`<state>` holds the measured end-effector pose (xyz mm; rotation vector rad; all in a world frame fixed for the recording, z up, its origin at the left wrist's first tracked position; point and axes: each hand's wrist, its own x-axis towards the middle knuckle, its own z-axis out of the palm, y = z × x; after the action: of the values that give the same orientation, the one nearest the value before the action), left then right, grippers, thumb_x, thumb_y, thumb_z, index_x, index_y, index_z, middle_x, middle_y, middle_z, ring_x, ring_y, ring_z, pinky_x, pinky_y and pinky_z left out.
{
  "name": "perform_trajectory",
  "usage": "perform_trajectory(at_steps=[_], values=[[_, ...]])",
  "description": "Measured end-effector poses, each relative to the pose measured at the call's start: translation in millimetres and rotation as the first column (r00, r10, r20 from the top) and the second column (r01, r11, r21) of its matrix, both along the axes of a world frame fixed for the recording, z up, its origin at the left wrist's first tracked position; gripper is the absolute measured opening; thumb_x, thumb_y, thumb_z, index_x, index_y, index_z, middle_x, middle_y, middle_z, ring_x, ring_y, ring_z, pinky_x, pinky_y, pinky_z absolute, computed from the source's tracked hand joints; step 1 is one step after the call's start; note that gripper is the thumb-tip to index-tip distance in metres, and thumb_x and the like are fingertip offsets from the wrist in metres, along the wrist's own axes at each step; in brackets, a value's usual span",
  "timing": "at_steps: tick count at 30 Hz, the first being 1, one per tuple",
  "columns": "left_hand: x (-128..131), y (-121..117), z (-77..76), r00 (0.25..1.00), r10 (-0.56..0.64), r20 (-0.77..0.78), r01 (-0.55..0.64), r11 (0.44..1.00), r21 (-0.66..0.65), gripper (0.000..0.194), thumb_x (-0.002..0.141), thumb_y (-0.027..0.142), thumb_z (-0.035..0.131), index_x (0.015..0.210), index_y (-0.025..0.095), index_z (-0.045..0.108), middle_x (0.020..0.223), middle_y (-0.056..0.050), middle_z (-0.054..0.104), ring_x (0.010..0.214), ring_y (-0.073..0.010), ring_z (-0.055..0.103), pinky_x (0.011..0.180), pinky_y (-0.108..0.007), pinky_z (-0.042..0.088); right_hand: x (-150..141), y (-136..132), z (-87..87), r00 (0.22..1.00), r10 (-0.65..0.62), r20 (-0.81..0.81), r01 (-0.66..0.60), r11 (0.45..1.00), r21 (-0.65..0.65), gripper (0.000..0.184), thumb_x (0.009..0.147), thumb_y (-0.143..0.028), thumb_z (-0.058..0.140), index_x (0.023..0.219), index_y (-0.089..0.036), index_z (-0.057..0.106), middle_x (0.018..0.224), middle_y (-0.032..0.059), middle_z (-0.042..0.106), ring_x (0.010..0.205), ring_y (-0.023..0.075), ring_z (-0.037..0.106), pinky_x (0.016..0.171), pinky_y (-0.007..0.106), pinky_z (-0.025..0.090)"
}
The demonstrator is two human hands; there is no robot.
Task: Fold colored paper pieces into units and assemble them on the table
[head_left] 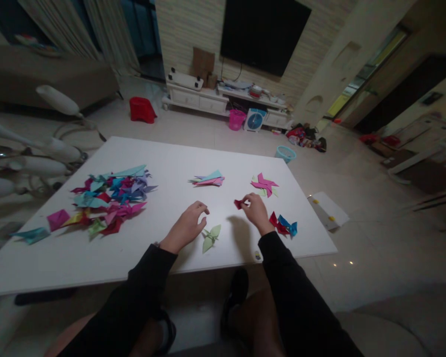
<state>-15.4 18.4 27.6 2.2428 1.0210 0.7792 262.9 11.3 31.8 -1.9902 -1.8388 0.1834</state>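
Head view: the right hand [255,212] pinches a red folded paper [238,204] above the desk [159,153]; the left hand [187,225], loosely spread, hangs beside a green paper figure [210,240]. Both seem light, easily creased (grip a thick fold).

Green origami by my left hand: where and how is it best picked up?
Probably pinch the green origami at its middle, coming from above: its two broad wings spread to opposite sides, and the left hand is close beside it.

A living room (television [262,34], curtains [111,32])
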Motion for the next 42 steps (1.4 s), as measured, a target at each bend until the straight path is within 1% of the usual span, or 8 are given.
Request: perform_trajectory(at_steps=[3, 8, 18, 26, 32, 34, 37, 42], values=[[1.6, -5.4, 2.5, 1.000, -0.009, 0.016, 0.009, 1.000, -0.023, 0.020, 0.086, 0.011, 0.049, 0.098, 0.018, 0.062, 0.107, -0.007, 0.058, 0.100, -0.0208, 0.059, 0.088, -0.036, 0.052, 83.4, -5.1, -7.5, 0.964, -0.264, 0.023, 0.264, 0.964, -0.029, 0.020, 0.086, -0.031, 0.062, 0.089, -0.014, 0.073, 0.101, 0.0116, 0.066, 0.099, 0.0212, 0.057, 0.088, 0.033, 0.041], [4.4, -13.5, 3.0, 1.000, -0.028, -0.004, 0.028, 0.999, -0.027, 0.020, 0.086, 0.010, 0.049, 0.099, 0.018, 0.061, 0.105, -0.006, 0.058, 0.098, -0.0201, 0.059, 0.089, -0.035, 0.050, 183.5, -38.0, -24.2, 0.888, -0.460, 0.029, 0.460, 0.882, -0.100, 0.029, 0.082, -0.036, 0.057, 0.083, -0.011, 0.073, 0.091, 0.0212, 0.070, 0.087, 0.0256, 0.066, 0.076, 0.038, 0.043], [14.1, -19.2, -0.6, 0.998, -0.040, -0.041, 0.039, 0.999, -0.020, 0.020, 0.086, 0.009, 0.047, 0.095, 0.019, 0.061, 0.101, -0.006, 0.060, 0.096, -0.0192, 0.060, 0.088, -0.032, 0.047, 226.9, -64.6, -57.7, 0.881, -0.471, -0.036, 0.462, 0.875, -0.144, 0.020, 0.075, -0.039, 0.064, 0.069, -0.020, 0.067, 0.074, 0.0118, 0.069, 0.073, 0.0259, 0.065, 0.069, 0.039, 0.045], [30.7, -48.4, 0.7, 0.999, -0.025, -0.027, 0.023, 0.998, -0.063, 0.021, 0.084, 0.007, 0.047, 0.092, 0.018, 0.062, 0.096, -0.005, 0.063, 0.086, -0.0171, 0.060, 0.081, -0.030, 0.046, 177.5, -134.8, -32.9, 0.955, -0.275, -0.114, 0.279, 0.960, 0.029, 0.030, 0.077, -0.045, 0.059, 0.084, -0.018, 0.068, 0.095, 0.0126, 0.069, 0.094, 0.0271, 0.064, 0.080, 0.039, 0.051], [32.9, -158.3, 2.2, 0.988, 0.147, -0.048, -0.154, 0.969, -0.191, 0.020, 0.088, 0.011, 0.046, 0.094, 0.020, 0.063, 0.095, -0.005, 0.067, 0.088, -0.0178, 0.063, 0.083, -0.031, 0.048, 74.5, -252.5, -3.9, 0.938, -0.024, -0.346, -0.025, 0.990, -0.138, 0.038, 0.092, -0.048, 0.054, 0.117, -0.024, 0.067, 0.124, 0.0089, 0.066, 0.118, 0.0243, 0.061, 0.105, 0.042, 0.048], [11.2, -199.9, 0.6, 0.974, 0.175, -0.146, -0.197, 0.968, -0.154, 0.022, 0.088, 0.014, 0.047, 0.097, 0.021, 0.066, 0.100, -0.006, 0.069, 0.096, -0.0208, 0.063, 0.089, -0.035, 0.047, 50.7, -287.5, -6.5, 0.931, 0.013, -0.365, -0.085, 0.979, -0.183, 0.040, 0.095, -0.048, 0.049, 0.122, -0.025, 0.068, 0.129, 0.0091, 0.065, 0.123, 0.0244, 0.059, 0.111, 0.043, 0.045], [-45.1, -239.8, -0.5, 0.867, 0.362, -0.342, -0.390, 0.921, -0.014, 0.028, 0.089, 0.016, 0.044, 0.100, 0.022, 0.069, 0.107, -0.008, 0.070, 0.105, -0.0249, 0.062, 0.100, -0.042, 0.044, 30.1, -323.1, -15.3, 0.958, -0.055, -0.283, 0.016, 0.990, -0.140, 0.049, 0.097, -0.049, 0.042, 0.130, -0.022, 0.064, 0.141, 0.0116, 0.058, 0.132, 0.0270, 0.053, 0.116, 0.046, 0.040], [-127.2, -250.8, 7.3, 0.612, 0.530, -0.587, -0.556, 0.816, 0.158, 0.044, 0.088, 0.031, 0.048, 0.128, 0.022, 0.065, 0.142, -0.010, 0.057, 0.135, -0.0333, 0.045, 0.115, -0.053, 0.028, 7.8, -343.5, -13.2, 0.993, -0.094, -0.070, 0.088, 0.992, -0.087, 0.053, 0.093, -0.045, 0.045, 0.140, -0.022, 0.057, 0.151, 0.0091, 0.048, 0.140, 0.0291, 0.044, 0.119, 0.048, 0.035]])
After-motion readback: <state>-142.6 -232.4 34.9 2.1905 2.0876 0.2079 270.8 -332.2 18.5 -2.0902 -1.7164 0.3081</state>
